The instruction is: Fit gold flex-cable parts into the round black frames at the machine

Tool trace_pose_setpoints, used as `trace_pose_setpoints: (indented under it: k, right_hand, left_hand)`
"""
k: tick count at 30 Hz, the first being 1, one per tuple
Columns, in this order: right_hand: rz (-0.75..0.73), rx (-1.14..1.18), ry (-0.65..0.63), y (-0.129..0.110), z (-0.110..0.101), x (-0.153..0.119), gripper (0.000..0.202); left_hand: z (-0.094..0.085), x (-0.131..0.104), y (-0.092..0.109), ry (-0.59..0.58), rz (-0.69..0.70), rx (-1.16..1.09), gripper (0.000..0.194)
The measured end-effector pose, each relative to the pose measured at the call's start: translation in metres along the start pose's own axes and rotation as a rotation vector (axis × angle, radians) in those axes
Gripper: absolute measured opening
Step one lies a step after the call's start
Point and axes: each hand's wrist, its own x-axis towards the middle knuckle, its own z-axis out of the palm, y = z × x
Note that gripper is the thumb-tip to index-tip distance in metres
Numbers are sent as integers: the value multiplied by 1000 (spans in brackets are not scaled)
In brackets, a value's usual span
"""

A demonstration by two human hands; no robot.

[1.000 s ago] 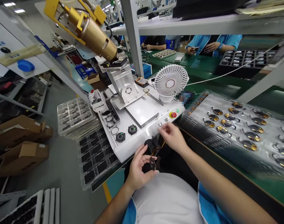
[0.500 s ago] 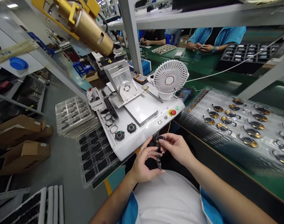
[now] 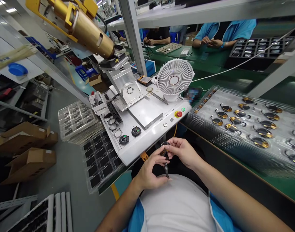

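My right hand [image 3: 182, 150] pinches a small round watch screen module [image 3: 165, 144], dark with a gold-coloured underside, between thumb and fingers. Just below and to the left, my left hand [image 3: 149, 170] grips a dark, thin-edged watch case [image 3: 167, 170], seen nearly edge-on, between its thumb and fingers. The left fingertips reach up to the module, touching it or very close. Both hands are together above my lap, in front of the white machine's front edge. Fingers hide much of both parts.
The white machine base [image 3: 137, 151] carries two black watch backs [image 3: 136, 131], a white fan [image 3: 174, 79] and a red stop button [image 3: 178, 114]. A clear tray of screen modules [image 3: 216, 100] lies right; a black-celled tray [image 3: 99, 162] lies left. A gold cylinder [image 3: 94, 35] overhangs.
The view has shifted slightly. My left index finger has bent in toward the screen module, and the watch case has turned more edge-on. Both hands keep hold of their parts.
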Motion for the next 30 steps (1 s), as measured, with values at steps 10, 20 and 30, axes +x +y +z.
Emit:
trace_pose_setpoints:
  k: [10, 20, 30]
  right_hand:
    - [173, 71, -58, -4, 25, -18, 50]
    - [-57, -36, 48, -1, 50, -31, 32]
    - [-41, -67, 24, -6, 52, -30, 30]
  left_hand:
    - [0, 8, -13, 415, -101, -517, 54]
    - [4, 3, -14, 424, -42, -513, 56]
    - [3, 2, -18, 451, -81, -466, 61]
